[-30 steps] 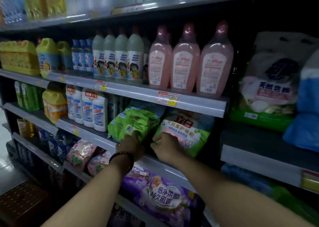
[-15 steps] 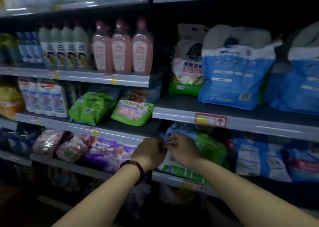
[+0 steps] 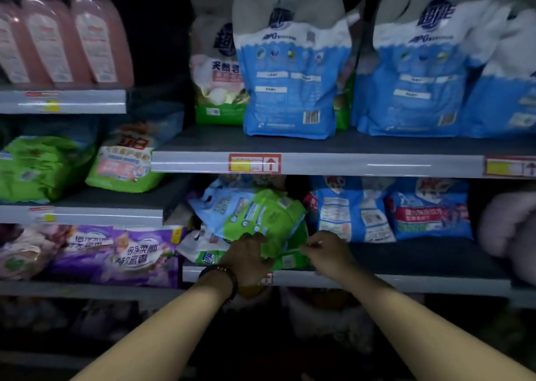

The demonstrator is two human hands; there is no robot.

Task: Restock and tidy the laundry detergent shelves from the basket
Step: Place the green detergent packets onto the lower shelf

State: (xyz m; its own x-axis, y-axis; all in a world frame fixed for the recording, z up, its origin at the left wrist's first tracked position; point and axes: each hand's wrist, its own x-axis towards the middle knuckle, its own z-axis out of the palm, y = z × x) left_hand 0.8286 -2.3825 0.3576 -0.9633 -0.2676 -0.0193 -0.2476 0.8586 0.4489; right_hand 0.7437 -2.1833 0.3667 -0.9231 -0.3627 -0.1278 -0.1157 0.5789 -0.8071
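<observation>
A green detergent bag lies tilted on the lower right shelf, on top of a pale blue bag and a white-and-green bag. My left hand, with a dark bracelet at the wrist, rests on the green bag's lower edge with its fingers curled round it. My right hand pinches the same bag's bottom right corner. Both forearms reach up from the bottom of the view.
Blue detergent bags stand to the right on the same shelf. Large blue-and-white bags fill the shelf above. Purple bags and green bags lie on the left shelves, with pink bottles on the shelf above them.
The view has swung right and down, from the green bags on the left middle shelf to the lower right shelf. Both hands moved there and took hold of the green bag.
</observation>
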